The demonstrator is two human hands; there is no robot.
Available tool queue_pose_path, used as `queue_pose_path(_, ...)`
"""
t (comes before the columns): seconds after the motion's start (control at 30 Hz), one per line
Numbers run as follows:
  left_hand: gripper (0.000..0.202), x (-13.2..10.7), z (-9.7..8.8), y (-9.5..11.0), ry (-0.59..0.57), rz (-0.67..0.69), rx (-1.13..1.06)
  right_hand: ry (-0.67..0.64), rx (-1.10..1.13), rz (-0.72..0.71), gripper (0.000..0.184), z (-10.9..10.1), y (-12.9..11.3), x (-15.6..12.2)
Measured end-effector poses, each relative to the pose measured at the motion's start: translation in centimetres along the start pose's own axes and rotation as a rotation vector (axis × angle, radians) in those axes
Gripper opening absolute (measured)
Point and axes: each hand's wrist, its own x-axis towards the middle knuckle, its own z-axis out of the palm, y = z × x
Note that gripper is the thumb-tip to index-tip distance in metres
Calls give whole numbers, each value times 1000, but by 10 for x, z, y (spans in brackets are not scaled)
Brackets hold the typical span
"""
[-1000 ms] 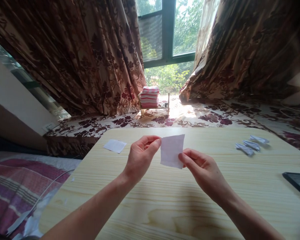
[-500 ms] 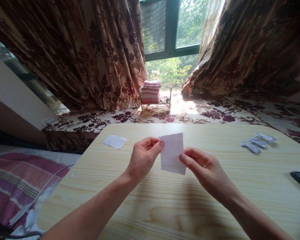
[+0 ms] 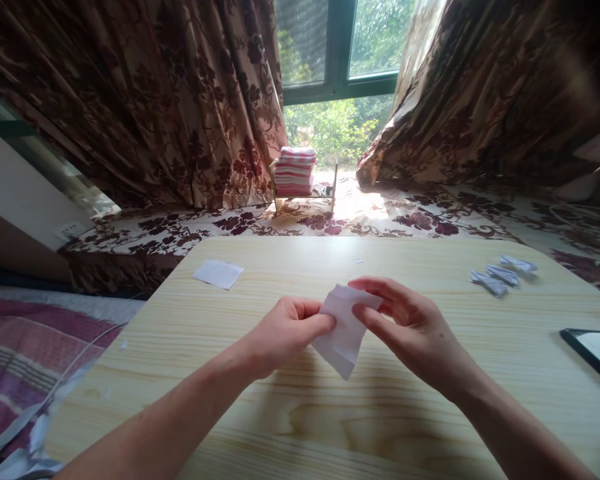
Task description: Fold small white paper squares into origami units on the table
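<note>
Sheet (image 3: pixel 343 341) above table (image 3: pixel 300 433), window (image 3: pixel 337 90) behind

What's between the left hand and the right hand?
One white paper sheet, seen in the head view: it spans the gap and touches both the left hand and the right hand.

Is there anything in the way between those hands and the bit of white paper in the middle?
Nothing visible. The left hand and right hand both already touch the white paper. The flat sheet and folded papers lie well off to either side on the table.
</note>
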Motion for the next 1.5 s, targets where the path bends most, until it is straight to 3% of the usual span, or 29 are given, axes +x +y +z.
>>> queue_pose_path(0.17,21,-1,0,0,-38,-27,6,-113,-7,-140,13,0,-5,-1)
queue_pose_path(0.5,19,-3,-1,0,-54,-121,-74,-210,-122,-291,25,-2,-9,-4)
queue_pose_path(0.83,20,-2,-3,-1,-63,-126,-231,-213,-117,-326,38,-4,-5,-3)
queue_pose_path(1.07,25,-2,-3,-2,-51,-74,-239,-205,-139,-279,35,-4,-6,-5)
queue_pose_path(1.23,31,-3,0,-5,11,44,-75,-116,-151,-239,26,-3,-4,-2)
queue_pose_path(1.37,32,-4,3,-5,155,158,53,68,-79,-1,20,-3,-2,4)
queue_pose_path(1.5,31,-4,4,-3,179,202,55,-28,-24,168,37,0,-6,5)
